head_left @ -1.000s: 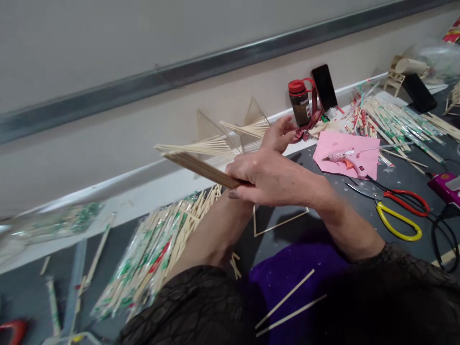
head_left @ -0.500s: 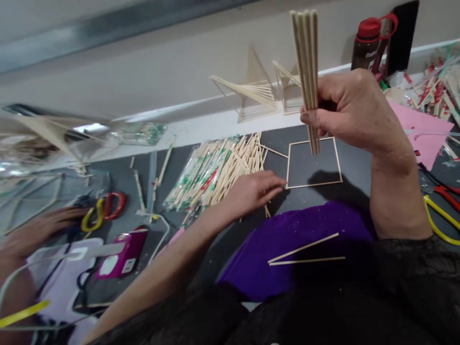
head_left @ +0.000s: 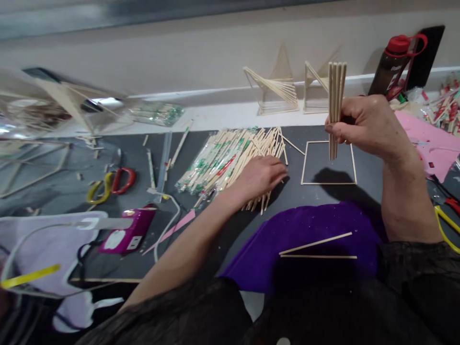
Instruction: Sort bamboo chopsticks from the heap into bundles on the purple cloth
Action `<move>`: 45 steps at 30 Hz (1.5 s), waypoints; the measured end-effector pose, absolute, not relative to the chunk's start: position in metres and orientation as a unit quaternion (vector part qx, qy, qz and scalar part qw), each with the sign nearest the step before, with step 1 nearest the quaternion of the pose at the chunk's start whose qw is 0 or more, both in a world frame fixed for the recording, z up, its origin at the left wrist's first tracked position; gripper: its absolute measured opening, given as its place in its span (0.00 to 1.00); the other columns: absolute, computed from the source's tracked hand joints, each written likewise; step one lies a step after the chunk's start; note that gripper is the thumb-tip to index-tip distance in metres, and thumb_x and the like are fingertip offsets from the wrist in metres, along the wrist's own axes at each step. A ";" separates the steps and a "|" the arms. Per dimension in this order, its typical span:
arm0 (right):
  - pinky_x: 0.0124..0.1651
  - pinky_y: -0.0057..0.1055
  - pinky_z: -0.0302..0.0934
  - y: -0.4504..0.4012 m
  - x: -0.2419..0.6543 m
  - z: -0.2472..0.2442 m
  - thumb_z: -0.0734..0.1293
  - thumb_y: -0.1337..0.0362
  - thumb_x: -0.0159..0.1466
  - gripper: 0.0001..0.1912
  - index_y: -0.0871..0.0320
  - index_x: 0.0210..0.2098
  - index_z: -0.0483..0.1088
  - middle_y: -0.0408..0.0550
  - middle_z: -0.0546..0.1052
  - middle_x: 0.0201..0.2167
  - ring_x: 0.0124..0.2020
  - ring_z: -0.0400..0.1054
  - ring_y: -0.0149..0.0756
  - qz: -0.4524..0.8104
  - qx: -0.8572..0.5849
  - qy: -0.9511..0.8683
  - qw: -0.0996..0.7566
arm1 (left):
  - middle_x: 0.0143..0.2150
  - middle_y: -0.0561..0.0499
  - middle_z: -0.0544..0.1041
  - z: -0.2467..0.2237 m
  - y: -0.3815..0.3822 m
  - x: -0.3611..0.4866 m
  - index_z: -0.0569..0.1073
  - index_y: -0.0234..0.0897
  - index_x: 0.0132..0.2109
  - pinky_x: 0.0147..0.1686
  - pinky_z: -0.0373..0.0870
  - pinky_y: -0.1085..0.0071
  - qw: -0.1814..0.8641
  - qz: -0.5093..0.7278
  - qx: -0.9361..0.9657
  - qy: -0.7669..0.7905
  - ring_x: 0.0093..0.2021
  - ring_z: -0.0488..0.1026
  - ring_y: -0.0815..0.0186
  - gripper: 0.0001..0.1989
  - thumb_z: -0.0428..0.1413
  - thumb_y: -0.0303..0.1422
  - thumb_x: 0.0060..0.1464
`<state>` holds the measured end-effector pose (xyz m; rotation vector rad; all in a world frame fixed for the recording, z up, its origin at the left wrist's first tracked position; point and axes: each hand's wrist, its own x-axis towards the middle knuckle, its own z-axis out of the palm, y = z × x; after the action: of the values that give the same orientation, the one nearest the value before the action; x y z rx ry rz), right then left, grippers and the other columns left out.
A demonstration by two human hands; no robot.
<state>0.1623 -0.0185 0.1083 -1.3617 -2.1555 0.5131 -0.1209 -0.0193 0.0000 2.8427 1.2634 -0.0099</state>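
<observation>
My right hand [head_left: 372,125] is closed around an upright bundle of wooden chopsticks [head_left: 338,91], pinched between thumb and fingers above the table. Below and behind it, a square frame of thin sticks [head_left: 328,183] lies flat on the dark surface. My left hand [head_left: 261,176] rests over the near right part of a pile of loose chopsticks [head_left: 268,143], fingers loosely bent and apart from the frame; what lies under its palm is hidden. Two sticks [head_left: 316,243] form a narrow V on a purple cloth [head_left: 247,249] in front of me.
Wrapped chopsticks [head_left: 212,158] lie beside the loose pile. Stick models [head_left: 276,86] stand on the white ledge near a red-capped bottle [head_left: 390,67]. Red-and-yellow scissors [head_left: 122,180], a magenta box [head_left: 127,232] and a white cable [head_left: 176,206] are leftward; pink sheet [head_left: 427,139] at right.
My right hand has lowered the chopstick bundle. My left hand has shifted left from the frame's corner onto the loose pile. Another person's hand at the left has gone from view.
</observation>
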 end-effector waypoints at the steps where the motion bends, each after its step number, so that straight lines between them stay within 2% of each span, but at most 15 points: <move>1: 0.34 0.36 0.59 -0.019 0.162 0.108 0.66 0.63 0.62 0.06 0.57 0.32 0.75 0.51 0.77 0.30 0.34 0.70 0.41 0.187 -0.502 -0.801 0.267 | 0.48 0.43 0.81 -0.003 -0.009 -0.111 0.79 0.40 0.48 0.47 0.69 0.62 0.017 0.002 0.909 0.417 0.48 0.75 0.59 0.16 0.47 0.36 0.66; 4: 0.36 0.38 0.60 -0.019 0.163 0.108 0.66 0.63 0.63 0.07 0.56 0.32 0.75 0.51 0.77 0.30 0.35 0.70 0.42 0.177 -0.502 -0.805 0.262 | 0.64 0.41 0.72 -0.015 0.019 -0.081 0.70 0.37 0.62 0.56 0.66 0.58 -0.003 -0.003 0.894 0.447 0.62 0.69 0.56 0.22 0.44 0.30 0.66; 7: 0.37 0.39 0.60 -0.019 0.164 0.108 0.65 0.63 0.63 0.07 0.56 0.32 0.75 0.52 0.76 0.30 0.35 0.70 0.43 0.170 -0.500 -0.809 0.259 | 0.69 0.43 0.67 -0.025 0.032 -0.069 0.65 0.37 0.66 0.61 0.63 0.55 -0.001 -0.042 0.889 0.455 0.68 0.64 0.56 0.24 0.42 0.29 0.67; 10: 0.37 0.39 0.60 -0.017 0.164 0.106 0.65 0.64 0.63 0.06 0.56 0.30 0.74 0.50 0.74 0.28 0.34 0.69 0.42 0.167 -0.483 -0.815 0.273 | 0.64 0.40 0.72 -0.029 0.032 -0.077 0.69 0.34 0.62 0.57 0.67 0.57 0.002 -0.052 0.891 0.451 0.62 0.70 0.55 0.21 0.42 0.32 0.67; 14: 0.34 0.36 0.59 -0.012 0.165 0.102 0.66 0.66 0.61 0.06 0.56 0.27 0.71 0.48 0.72 0.25 0.30 0.66 0.38 0.161 -0.456 -0.820 0.305 | 0.55 0.38 0.77 -0.031 0.022 -0.104 0.75 0.32 0.52 0.53 0.71 0.61 0.017 -0.006 0.916 0.400 0.53 0.75 0.57 0.18 0.47 0.37 0.67; 18: 0.30 0.34 0.57 -0.010 0.164 0.100 0.67 0.66 0.60 0.07 0.55 0.25 0.69 0.45 0.71 0.23 0.27 0.64 0.35 0.159 -0.433 -0.826 0.323 | 0.54 0.40 0.77 -0.028 0.009 -0.126 0.77 0.35 0.46 0.51 0.72 0.61 0.036 0.003 0.925 0.378 0.53 0.76 0.57 0.13 0.50 0.36 0.65; 20: 0.29 0.33 0.56 -0.010 0.164 0.101 0.68 0.67 0.59 0.07 0.55 0.24 0.68 0.44 0.70 0.22 0.26 0.63 0.34 0.157 -0.429 -0.827 0.328 | 0.57 0.41 0.76 -0.025 0.002 -0.132 0.76 0.37 0.47 0.52 0.71 0.60 0.030 0.001 0.919 0.394 0.56 0.74 0.56 0.11 0.52 0.34 0.63; 24: 0.28 0.32 0.53 -0.012 0.162 0.102 0.68 0.69 0.58 0.08 0.56 0.23 0.67 0.44 0.70 0.21 0.25 0.63 0.33 0.160 -0.432 -0.825 0.326 | 0.60 0.40 0.75 -0.018 -0.011 -0.139 0.74 0.38 0.53 0.54 0.68 0.57 0.006 0.014 0.891 0.453 0.59 0.72 0.54 0.15 0.55 0.32 0.60; 27: 0.28 0.32 0.54 -0.013 0.161 0.102 0.67 0.69 0.58 0.07 0.56 0.24 0.67 0.44 0.70 0.21 0.25 0.62 0.32 0.163 -0.431 -0.827 0.323 | 0.56 0.40 0.78 -0.014 -0.013 -0.138 0.75 0.36 0.53 0.53 0.69 0.59 0.004 0.011 0.866 0.500 0.56 0.74 0.55 0.15 0.52 0.29 0.60; 32: 0.29 0.33 0.55 -0.011 0.159 0.100 0.68 0.69 0.58 0.09 0.56 0.23 0.67 0.44 0.70 0.21 0.24 0.62 0.32 0.163 -0.440 -0.826 0.312 | 0.48 0.41 0.81 -0.004 0.000 -0.116 0.80 0.36 0.48 0.45 0.70 0.62 -0.004 -0.014 0.813 0.582 0.49 0.77 0.54 0.17 0.48 0.35 0.63; 35: 0.28 0.33 0.54 -0.010 0.159 0.100 0.68 0.70 0.58 0.11 0.56 0.22 0.65 0.44 0.70 0.21 0.24 0.62 0.31 0.160 -0.442 -0.824 0.316 | 0.46 0.37 0.82 0.000 0.012 -0.095 0.81 0.32 0.44 0.42 0.71 0.61 -0.005 -0.080 0.760 0.645 0.47 0.78 0.50 0.19 0.48 0.36 0.63; 40: 0.29 0.33 0.55 -0.010 0.160 0.100 0.68 0.70 0.58 0.11 0.56 0.21 0.64 0.44 0.69 0.20 0.24 0.62 0.32 0.157 -0.440 -0.823 0.322 | 0.46 0.33 0.82 0.003 0.027 -0.079 0.80 0.28 0.47 0.46 0.73 0.56 0.021 -0.132 0.714 0.687 0.50 0.78 0.44 0.19 0.55 0.41 0.60; 45: 0.31 0.33 0.59 -0.008 0.163 0.097 0.67 0.68 0.59 0.08 0.56 0.24 0.66 0.44 0.69 0.21 0.27 0.65 0.35 0.162 -0.422 -0.827 0.334 | 0.48 0.35 0.81 0.006 0.031 -0.084 0.82 0.32 0.44 0.50 0.72 0.54 0.065 -0.112 0.701 0.701 0.54 0.76 0.43 0.13 0.58 0.35 0.56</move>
<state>0.1627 -0.0083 0.0968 -1.1028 -2.1598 0.4224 -0.0835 0.0306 0.0056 2.1162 2.1166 -0.3380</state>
